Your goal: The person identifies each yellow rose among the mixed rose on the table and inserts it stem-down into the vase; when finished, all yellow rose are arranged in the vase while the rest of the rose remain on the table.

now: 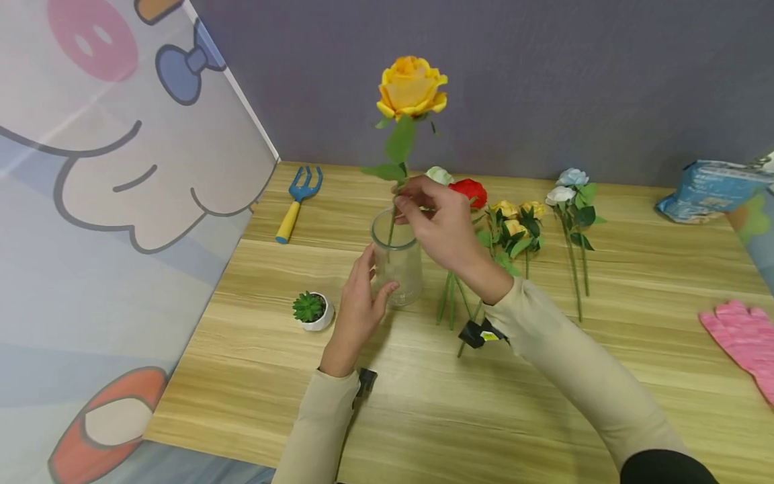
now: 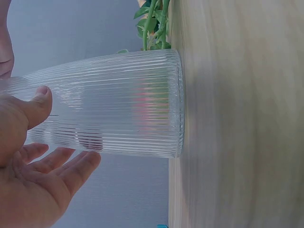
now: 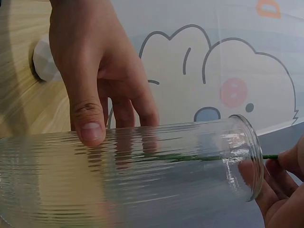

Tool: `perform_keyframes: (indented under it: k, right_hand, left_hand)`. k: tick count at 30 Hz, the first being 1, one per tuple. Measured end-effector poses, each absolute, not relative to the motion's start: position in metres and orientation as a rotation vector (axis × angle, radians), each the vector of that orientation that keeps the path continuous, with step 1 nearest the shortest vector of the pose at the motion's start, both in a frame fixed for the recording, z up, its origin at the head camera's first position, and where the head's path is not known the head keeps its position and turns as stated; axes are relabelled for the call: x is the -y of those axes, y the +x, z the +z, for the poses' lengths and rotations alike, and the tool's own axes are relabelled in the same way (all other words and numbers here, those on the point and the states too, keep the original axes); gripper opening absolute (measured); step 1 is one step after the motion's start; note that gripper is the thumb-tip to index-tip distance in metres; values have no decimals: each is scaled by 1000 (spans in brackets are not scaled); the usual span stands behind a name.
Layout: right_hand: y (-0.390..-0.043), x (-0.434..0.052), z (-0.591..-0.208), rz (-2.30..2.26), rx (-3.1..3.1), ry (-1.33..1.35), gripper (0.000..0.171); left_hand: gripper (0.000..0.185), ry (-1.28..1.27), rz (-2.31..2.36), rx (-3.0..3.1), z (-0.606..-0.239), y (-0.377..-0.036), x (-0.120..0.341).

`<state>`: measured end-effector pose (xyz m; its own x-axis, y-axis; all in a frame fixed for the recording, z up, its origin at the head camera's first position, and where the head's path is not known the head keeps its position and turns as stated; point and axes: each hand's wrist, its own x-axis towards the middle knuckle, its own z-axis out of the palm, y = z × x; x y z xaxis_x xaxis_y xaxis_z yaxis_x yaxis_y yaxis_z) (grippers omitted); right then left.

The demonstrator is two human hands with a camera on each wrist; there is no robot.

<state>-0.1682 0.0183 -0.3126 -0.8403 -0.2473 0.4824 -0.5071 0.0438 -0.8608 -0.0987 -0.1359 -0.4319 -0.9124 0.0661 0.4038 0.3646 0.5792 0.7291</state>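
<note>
My left hand point(image 1: 357, 310) holds a clear ribbed glass vase point(image 1: 406, 277) by its side, thumb on the near face and fingers around the far side. In the left wrist view the vase point(image 2: 118, 104) stands on the table, its base against the wood. Above the rim, my right hand point(image 1: 446, 225) pinches the stem of a yellow artificial rose point(image 1: 412, 87) between thumb and fingers. Its bloom and leaves rise over the hand. The right wrist view shows the green stem point(image 3: 194, 157) reaching down inside the vase, its lower end blurred by the ribbed glass.
Right of the vase lie a red rose point(image 1: 468, 193), a pale rose point(image 1: 439, 175), small yellow roses point(image 1: 514, 227) and blue-white roses point(image 1: 571, 178). On the left are a toy hand fork point(image 1: 297, 200) and a potted succulent point(image 1: 314, 312). A blue bag point(image 1: 713, 191) and pink glove point(image 1: 740, 339) lie far right.
</note>
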Motion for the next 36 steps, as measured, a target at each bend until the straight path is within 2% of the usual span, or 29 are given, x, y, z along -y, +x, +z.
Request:
perform_keyframes:
  k: [22, 36]
  right_hand:
    - [-169, -13, -319, 1548, 2132, 902, 10]
    - [-171, -10, -320, 1508, 2197, 885, 9]
  left_hand:
    - [73, -390, -1226, 2466, -433, -100, 136]
    - [73, -376, -1249, 2474, -432, -99, 137]
